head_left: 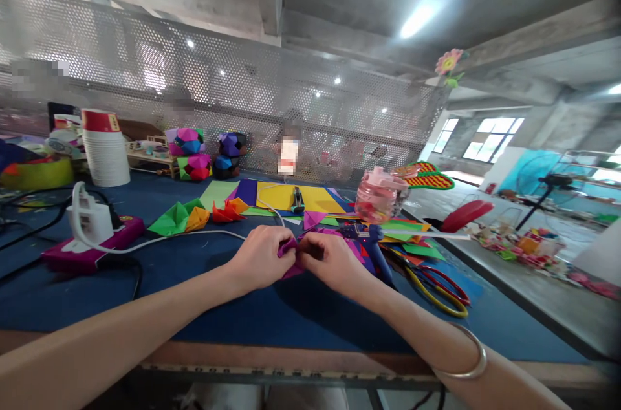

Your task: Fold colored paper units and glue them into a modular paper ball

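Between my two hands is a small folded piece of purple paper. My left hand pinches its left side, fingers curled. On the other side my right hand grips it with thumb and fingertips; parts of the paper are hidden by the fingers. Just past my right hand lies a blue glue gun on top of purple paper. Scissors with red and yellow handles rest to the right of it. Folded green paper and an orange-red folded piece sit beyond my left hand.
A purple power strip with a white plug stands at left, its white cable crossing towards my hands. Behind are a stack of paper cups, colourful paper balls, yellow sheets, a box cutter and a pink bottle.
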### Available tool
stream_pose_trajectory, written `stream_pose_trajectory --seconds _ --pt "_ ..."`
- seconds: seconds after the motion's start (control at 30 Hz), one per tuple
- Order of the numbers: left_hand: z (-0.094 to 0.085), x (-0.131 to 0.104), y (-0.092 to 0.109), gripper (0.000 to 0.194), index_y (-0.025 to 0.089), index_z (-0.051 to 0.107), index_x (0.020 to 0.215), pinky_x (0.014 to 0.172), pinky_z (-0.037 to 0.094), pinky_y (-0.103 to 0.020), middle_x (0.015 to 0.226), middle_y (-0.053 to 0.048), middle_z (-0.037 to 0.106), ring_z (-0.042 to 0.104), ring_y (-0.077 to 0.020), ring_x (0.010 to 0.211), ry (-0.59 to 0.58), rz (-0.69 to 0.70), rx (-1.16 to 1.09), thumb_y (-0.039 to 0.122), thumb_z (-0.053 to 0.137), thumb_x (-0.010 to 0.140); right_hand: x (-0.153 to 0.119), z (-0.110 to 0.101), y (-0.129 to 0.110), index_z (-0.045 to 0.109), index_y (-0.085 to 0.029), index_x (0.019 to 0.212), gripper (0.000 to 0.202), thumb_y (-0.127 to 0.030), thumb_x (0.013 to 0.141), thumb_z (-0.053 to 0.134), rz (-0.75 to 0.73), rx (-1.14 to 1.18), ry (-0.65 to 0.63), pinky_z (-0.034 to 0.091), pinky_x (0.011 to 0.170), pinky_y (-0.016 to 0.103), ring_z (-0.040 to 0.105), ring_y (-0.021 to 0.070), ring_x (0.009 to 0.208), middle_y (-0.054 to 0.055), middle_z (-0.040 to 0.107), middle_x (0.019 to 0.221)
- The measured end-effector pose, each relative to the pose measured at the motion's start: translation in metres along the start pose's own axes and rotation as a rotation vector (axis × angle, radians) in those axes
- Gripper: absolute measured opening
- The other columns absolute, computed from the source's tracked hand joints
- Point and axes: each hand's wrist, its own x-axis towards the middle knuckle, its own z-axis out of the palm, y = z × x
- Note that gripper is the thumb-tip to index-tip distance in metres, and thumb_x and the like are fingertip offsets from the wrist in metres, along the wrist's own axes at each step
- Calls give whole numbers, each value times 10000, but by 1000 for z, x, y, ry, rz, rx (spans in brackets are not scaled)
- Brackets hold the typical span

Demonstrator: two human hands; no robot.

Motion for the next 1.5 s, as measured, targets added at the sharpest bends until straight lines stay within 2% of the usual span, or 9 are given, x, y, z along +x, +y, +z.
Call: stream_pose_trajectory --seconds 0.27,0.4,0.6,0.8,1.0,1.13,1.3,1.4,1.5 --pt "-1 -2 2 109 172 506 619 576 266 -259 619 3 552 483 -126 606 42 23 10 163 499 727 -1 2 0 573 -175 694 81 -172 771 549 -29 26 27 341 573 219 473 110 620 -29 553 648" --pt "-3 2 -3 129 167 541 632 581 286 -251 611 4 548 483 -124 607 37 4 -26 193 508 754 2 3 4 602 -177 785 93 -228 835 543 -19 8 30 367 598 233 520 128 657 -5 616 719" --pt "-11 10 -7 139 151 566 621 574 306 -235 575 19 518 465 -115 591 87 -39 -70 209 536 744 3 0 1 631 -170 931 239 -357 932 484 -5 23 48 407 644 253 586 153 735 31 671 830" --pt "-14 19 -25 167 142 636 672 557 309 -227 586 18 556 475 -116 587 120 -94 -53 255 550 758 6 -4 6 635 -187 1025 232 -315 941 461 -25 -34 195 449 706 279 621 168 784 38 689 893" --pt "-39 25 -37 200 170 690 761 577 334 -258 654 -19 634 551 -160 629 117 -195 158 300 539 774 12 -10 18 631 -187 1082 224 -237 901 510 -73 -78 266 489 749 292 654 175 857 66 698 999" --pt "-62 25 -42 210 211 699 802 597 349 -279 861 -64 712 614 -225 782 128 -295 425 290 505 796 13 -13 20 634 -194 1076 217 -213 895 517 -124 -158 321 494 754 294 649 169 842 61 704 994" --pt "-76 25 -53 172 183 678 731 582 371 -304 834 -122 692 621 -263 733 7 -460 621 233 516 762 13 -15 22 633 -195 1050 193 -211 900 513 -143 -212 340 492 751 296 643 158 796 48 706 961" --pt "-80 25 -58 155 184 679 765 602 385 -319 861 -128 692 630 -290 778 46 -456 620 270 550 761 13 -15 21 632 -196 1051 190 -214 896 523 -136 -225 348 491 774 304 655 169 845 50 708 964" --pt "-81 26 -57 174 203 669 824 612 394 -324 902 -100 703 631 -286 811 160 -346 549 306 531 798 13 -16 19 636 -196 1046 186 -220 894 531 -132 -229 361 492 779 310 658 181 877 55 708 975"
